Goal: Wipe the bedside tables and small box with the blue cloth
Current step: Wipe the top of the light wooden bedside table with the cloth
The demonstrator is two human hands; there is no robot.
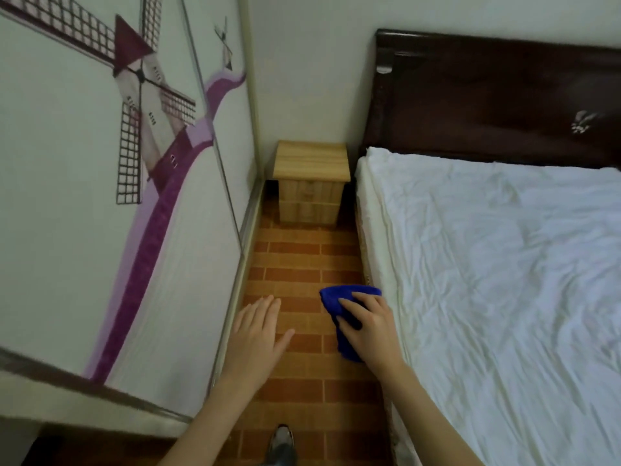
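Well ahead of both hands sits the table [311, 162], untouched; right hand [369, 326] grips the cloth [339, 306], left hand [257, 326] hangs flat and empty, so walk in, spread the cloth flat, then wipe the top edge-to-edge.

A narrow strip of brick-patterned floor [295, 257] runs between the windmill-painted wardrobe door [84, 196] on the left and the bed [487, 280] on the right, open from above. The bedside table [311, 159] closes its far end, nearly filling the width, against the wall [302, 79] beside the headboard [487, 95].
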